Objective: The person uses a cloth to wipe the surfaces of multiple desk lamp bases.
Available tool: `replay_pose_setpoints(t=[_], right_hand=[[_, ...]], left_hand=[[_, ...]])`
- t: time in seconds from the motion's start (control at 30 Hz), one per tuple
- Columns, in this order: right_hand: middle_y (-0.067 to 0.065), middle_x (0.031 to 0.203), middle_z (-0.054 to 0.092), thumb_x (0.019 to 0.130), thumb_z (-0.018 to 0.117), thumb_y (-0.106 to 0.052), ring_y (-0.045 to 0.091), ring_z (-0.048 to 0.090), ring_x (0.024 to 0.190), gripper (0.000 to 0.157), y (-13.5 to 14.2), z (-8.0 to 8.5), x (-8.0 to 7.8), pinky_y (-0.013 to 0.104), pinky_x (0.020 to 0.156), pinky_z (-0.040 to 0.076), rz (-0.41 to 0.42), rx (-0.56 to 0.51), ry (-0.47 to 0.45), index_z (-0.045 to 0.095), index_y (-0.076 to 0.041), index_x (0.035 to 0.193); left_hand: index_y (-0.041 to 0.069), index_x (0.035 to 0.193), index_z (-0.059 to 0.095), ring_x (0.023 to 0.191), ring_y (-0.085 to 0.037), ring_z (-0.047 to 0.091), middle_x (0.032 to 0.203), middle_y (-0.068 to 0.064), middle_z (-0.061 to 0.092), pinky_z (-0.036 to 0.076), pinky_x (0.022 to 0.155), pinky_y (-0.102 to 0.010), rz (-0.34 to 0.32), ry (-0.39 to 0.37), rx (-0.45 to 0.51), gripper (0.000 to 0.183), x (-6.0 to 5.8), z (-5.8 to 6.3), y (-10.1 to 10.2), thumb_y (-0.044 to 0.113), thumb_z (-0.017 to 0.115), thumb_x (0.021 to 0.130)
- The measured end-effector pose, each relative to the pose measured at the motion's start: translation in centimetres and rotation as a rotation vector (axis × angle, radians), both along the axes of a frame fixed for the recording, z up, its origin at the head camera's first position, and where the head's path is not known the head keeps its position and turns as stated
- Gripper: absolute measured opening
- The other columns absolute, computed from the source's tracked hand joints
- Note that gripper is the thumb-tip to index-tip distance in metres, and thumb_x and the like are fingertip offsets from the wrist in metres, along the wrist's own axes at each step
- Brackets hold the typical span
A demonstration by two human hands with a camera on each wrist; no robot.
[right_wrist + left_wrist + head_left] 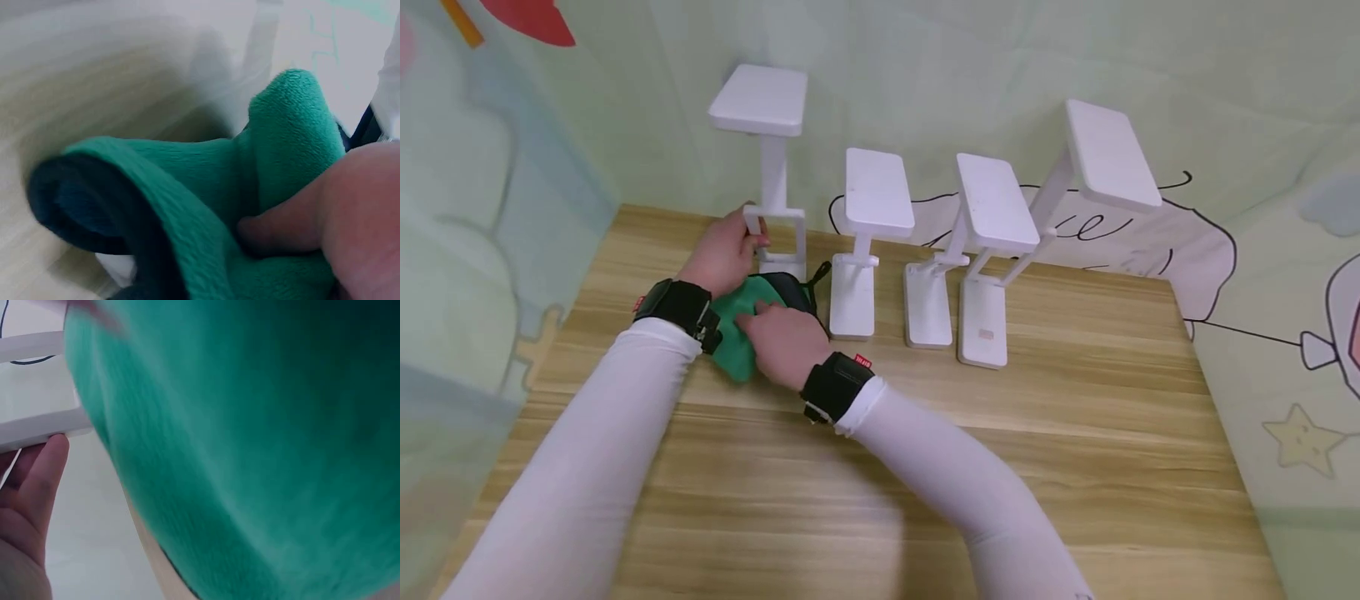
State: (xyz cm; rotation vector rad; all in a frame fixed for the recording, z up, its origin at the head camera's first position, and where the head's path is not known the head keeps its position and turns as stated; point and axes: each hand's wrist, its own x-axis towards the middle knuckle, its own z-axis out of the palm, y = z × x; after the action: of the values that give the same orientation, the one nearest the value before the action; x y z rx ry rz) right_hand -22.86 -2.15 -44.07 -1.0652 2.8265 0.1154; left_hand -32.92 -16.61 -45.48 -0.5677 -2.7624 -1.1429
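At the far left of the row, a white folding desk lamp (760, 100) stands upright with its flat head raised. My left hand (718, 254) holds the side of its open lower arm frame; the left wrist view shows fingers (47, 469) against a white bar. My right hand (786, 342) grips a bunched green fleecy cloth (735, 354) with black edging and a black cord loop, in front of that lamp's base. In the right wrist view, the thumb (281, 231) presses into a fold of the cloth. The lamp's base is partly hidden behind the cloth.
To the right stand a second lamp (877, 192), a third lamp (996, 204) and a taller lamp (1112, 158), all white, with bases close together. A printed curtain (925, 67) hangs behind the wooden table (1075, 450).
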Motion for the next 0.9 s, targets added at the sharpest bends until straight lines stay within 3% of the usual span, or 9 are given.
replay_pose_setpoints(t=[0.23,0.37,0.6,0.83,0.9], right_hand=[[0.001,0.131,0.058,0.104,0.051,-0.017,0.020,0.056,0.115,0.035,0.2,-0.8,-2.2,0.033,0.073,0.057,-0.068,0.003,0.055,0.056,-0.025,0.138],[0.004,0.135,0.056,0.101,0.055,-0.017,0.021,0.056,0.117,0.040,0.7,-1.0,-2.3,0.033,0.074,0.058,-0.116,0.007,0.069,0.053,-0.023,0.141],[0.008,0.136,0.057,0.102,0.052,-0.016,0.024,0.057,0.116,0.040,2.2,-0.5,-0.2,0.036,0.075,0.058,-0.114,-0.022,0.028,0.053,-0.019,0.142],[0.004,0.121,0.062,0.099,0.056,-0.015,0.021,0.059,0.104,0.039,2.4,0.0,2.8,0.031,0.069,0.057,-0.025,0.013,0.022,0.057,-0.018,0.137],[0.004,0.124,0.061,0.097,0.058,-0.016,0.022,0.058,0.108,0.040,2.1,-0.1,3.2,0.031,0.073,0.057,0.003,0.015,0.016,0.057,-0.018,0.137]], left_hand=[[-0.001,0.106,0.051,0.087,-0.032,0.056,0.095,-0.018,0.060,0.046,0.077,-0.047,-0.003,-0.010,-0.010,0.008,0.1,0.1,-0.1,0.007,0.050,0.104],[0.001,0.107,0.051,0.089,-0.031,0.057,0.097,-0.017,0.061,0.046,0.079,-0.048,-0.008,-0.023,-0.025,0.008,0.0,0.2,-0.1,0.008,0.049,0.105],[-0.001,0.108,0.050,0.090,-0.032,0.057,0.097,-0.019,0.061,0.046,0.079,-0.049,-0.001,-0.019,-0.030,0.010,0.1,0.3,0.0,0.008,0.049,0.104],[-0.002,0.108,0.049,0.092,-0.031,0.057,0.098,-0.019,0.060,0.048,0.081,-0.048,-0.005,-0.037,-0.025,0.009,0.0,0.1,0.0,0.006,0.047,0.105],[-0.002,0.108,0.049,0.091,-0.031,0.057,0.098,-0.018,0.060,0.048,0.080,-0.048,-0.003,-0.039,-0.026,0.010,0.0,0.1,0.0,0.008,0.048,0.105]])
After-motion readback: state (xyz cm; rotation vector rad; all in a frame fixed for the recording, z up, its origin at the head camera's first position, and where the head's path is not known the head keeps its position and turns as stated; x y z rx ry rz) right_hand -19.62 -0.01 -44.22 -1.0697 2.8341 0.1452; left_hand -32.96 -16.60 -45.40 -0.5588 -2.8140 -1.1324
